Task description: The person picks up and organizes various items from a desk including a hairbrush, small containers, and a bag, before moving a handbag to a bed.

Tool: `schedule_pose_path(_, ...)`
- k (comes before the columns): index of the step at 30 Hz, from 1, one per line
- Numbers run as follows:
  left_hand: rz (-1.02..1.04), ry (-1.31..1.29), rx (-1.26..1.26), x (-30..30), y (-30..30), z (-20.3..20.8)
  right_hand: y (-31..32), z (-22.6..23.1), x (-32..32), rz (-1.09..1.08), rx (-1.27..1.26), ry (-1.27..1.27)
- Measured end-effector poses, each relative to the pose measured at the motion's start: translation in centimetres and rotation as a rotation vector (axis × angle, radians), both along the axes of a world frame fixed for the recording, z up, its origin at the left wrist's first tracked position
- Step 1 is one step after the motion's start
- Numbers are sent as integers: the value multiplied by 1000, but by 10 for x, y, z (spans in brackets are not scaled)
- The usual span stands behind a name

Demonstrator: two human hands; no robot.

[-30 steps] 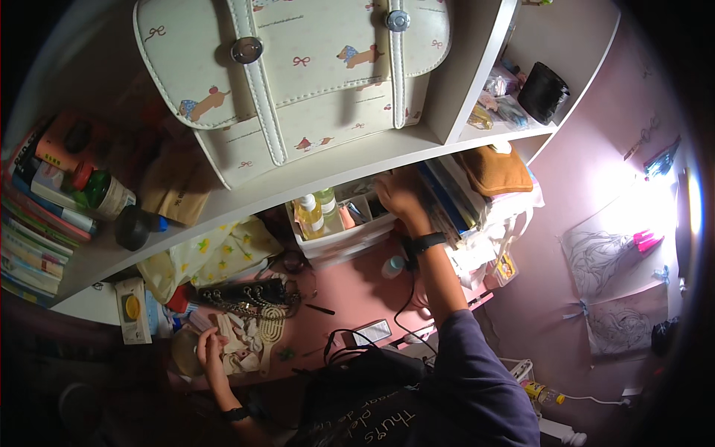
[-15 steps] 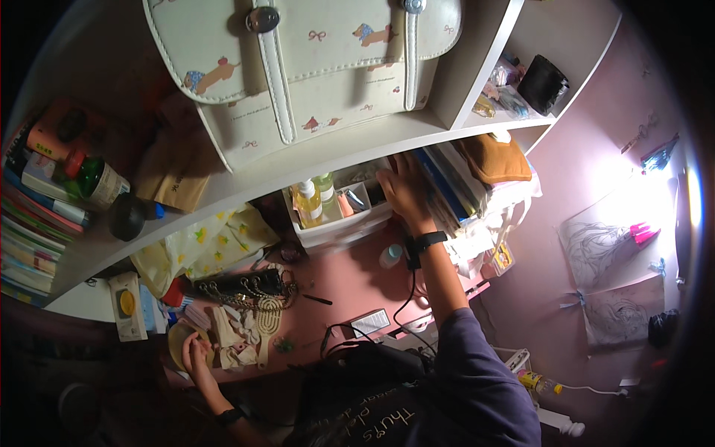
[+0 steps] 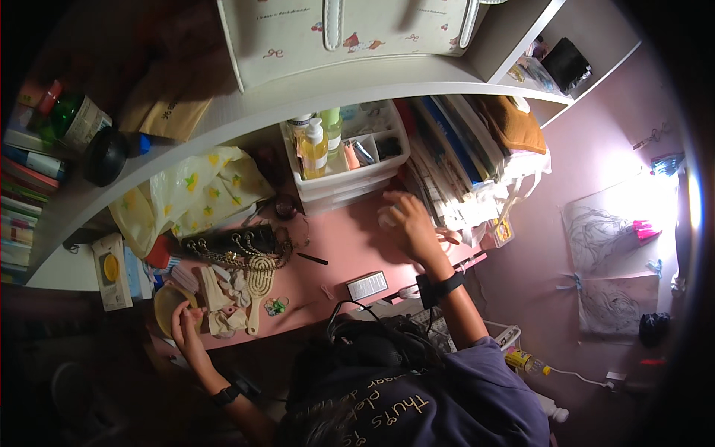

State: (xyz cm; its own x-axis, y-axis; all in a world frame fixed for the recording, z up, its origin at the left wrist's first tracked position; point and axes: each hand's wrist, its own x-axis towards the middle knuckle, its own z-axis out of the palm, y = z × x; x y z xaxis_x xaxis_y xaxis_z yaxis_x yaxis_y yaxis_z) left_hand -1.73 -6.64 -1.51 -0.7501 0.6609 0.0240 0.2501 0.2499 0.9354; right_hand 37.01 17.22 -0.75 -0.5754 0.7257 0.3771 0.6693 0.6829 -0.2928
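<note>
My left hand (image 3: 186,328) is at the right part of a round yellowish dish (image 3: 167,305), its fingers curled together; whatever they may hold is too small to make out. Over the pink desk (image 3: 335,246), my right hand (image 3: 412,227) has its fingers apart beside a small pale bottle (image 3: 386,217), which it partly covers. I cannot see a closed grip on that bottle. Just behind stands a white organizer box (image 3: 350,177) with a yellow pump bottle (image 3: 313,149) in it. Near my left hand lie cream cloth pieces (image 3: 218,302) and a pale hairbrush (image 3: 261,279).
A white shelf (image 3: 357,74) with a cream satchel (image 3: 290,45) overhangs the desk. Upright books and folders (image 3: 447,149) stand right of the organizer. On the desk lie a small white box (image 3: 366,285), a black pen (image 3: 313,258) and a black chain bag (image 3: 231,242).
My right hand has come out of the organizer toward me, to the small bottle. The whole view has shifted, showing more of the desk. My left hand stays by the dish.
</note>
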Motion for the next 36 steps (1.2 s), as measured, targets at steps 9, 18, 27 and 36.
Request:
schedule_pose_path(9, -80, -87, 47, -3, -12, -18, -67, -104, 20, 295, -365, -609)
schedule_pose_path(18, -104, -102, 41, 4, -19, -6, -53, -94, 11, 237, -473, -260)
schedule_pose_path(27, -811, 19, 183, 88, 86, 42, -19, 48, -29, 220, -433, 161)
schedule_pose_path(36, -1083, -211, 60, 153, 138, 50, -11, 96, -40, -10, -702, 422)
